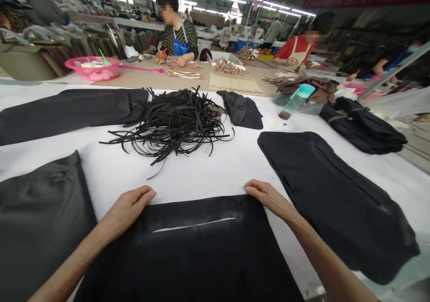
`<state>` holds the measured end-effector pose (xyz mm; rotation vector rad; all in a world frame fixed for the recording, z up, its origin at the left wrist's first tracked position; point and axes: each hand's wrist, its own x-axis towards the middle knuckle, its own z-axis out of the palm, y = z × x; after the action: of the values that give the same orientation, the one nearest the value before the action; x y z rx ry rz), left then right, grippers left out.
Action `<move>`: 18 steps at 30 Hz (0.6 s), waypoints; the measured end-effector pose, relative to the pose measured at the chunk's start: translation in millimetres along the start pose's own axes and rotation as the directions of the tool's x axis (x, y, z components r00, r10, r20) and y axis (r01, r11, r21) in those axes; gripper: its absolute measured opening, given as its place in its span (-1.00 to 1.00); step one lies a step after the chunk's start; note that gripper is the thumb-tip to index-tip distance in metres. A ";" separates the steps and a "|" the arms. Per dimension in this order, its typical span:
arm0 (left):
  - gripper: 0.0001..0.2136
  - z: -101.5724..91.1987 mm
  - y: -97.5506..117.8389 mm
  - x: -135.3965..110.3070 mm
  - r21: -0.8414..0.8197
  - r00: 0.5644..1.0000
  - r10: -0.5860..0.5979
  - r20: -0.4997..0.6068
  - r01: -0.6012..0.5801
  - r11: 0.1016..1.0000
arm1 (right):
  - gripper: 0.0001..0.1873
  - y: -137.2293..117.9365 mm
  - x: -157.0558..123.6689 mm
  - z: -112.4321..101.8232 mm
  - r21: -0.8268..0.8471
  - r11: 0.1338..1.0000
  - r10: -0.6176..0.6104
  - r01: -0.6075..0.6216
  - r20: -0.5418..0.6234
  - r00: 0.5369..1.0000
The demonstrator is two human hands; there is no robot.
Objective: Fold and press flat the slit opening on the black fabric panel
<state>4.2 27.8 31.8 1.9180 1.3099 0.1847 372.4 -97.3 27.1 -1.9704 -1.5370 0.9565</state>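
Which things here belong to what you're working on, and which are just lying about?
In hand: left hand, right hand, black fabric panel with a pale slit.

Lying about: tangle of black strips, other black panel, teal-lidded water bottle, pink plastic basin.

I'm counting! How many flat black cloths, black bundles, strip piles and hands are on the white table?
Flat black cloths: 4
Black bundles: 2
Pile of black strips: 1
Hands, left hand and right hand: 2
Total: 9
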 end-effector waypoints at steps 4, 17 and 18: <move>-0.54 -20.2 -32.5 -17.8 0.028 0.983 -0.161 0.092 0.159 0.987 | -0.65 5.9 -25.0 -8.7 0.295 0.944 0.117 -0.147 0.118 0.986; -0.64 -1.2 -46.6 -61.9 -0.457 0.877 -0.358 0.321 0.474 0.752 | -0.84 -21.1 -32.5 22.2 -0.082 0.973 0.206 -0.215 -0.111 0.972; -0.64 0.2 -46.0 -61.6 -0.440 0.886 -0.365 0.286 0.459 0.771 | -0.85 -23.4 -30.4 25.5 -0.087 0.973 0.199 -0.212 -0.138 0.970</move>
<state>-57.0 -16.8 19.1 1.1466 1.3644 0.1013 334.1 -121.7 34.6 -2.2520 -1.3541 0.8263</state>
